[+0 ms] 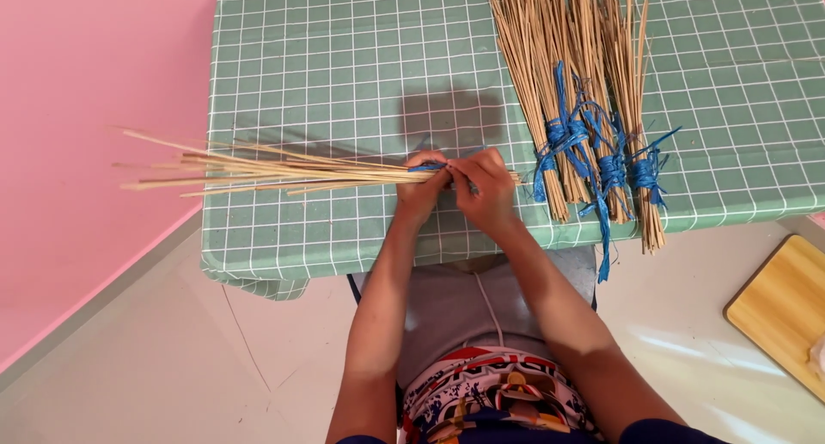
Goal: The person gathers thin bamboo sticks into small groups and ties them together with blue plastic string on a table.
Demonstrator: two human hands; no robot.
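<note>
Head view, looking down on a counter [344, 74] covered with a green cloth ruled in a white grid. Near the middle of the counter's near edge, both hands meet on a loose bundle of pale straw sticks [284, 171]. The left hand [423, 186] is closed around the bundle, gripping it close to one end. The right hand [483, 186] is also closed, its fingertips pinching a blue plastic strip [427, 165] that lies against the sticks just beside the left thumb; whether the strip is wound or knotted cannot be told, since the fingers cover it. The bundle lies roughly parallel to the near edge: its free ends fan out past the counter's left edge and hang over the floor, while a short stub shows to the right of the right hand.

Toward the counter's right side, several tied bundles [584, 91] of the same sticks lie side by side, running from the far edge to the near edge, each bound low down with knotted blue strip [567, 139]. Their cut ends overhang the near edge, and one loose tail of strip dangles below it. They lie near the right hand but apart from it.

A wooden board [782, 311] sits on the pale floor beyond the counter's near right corner, and a pink wall [77, 152] stands to the left
</note>
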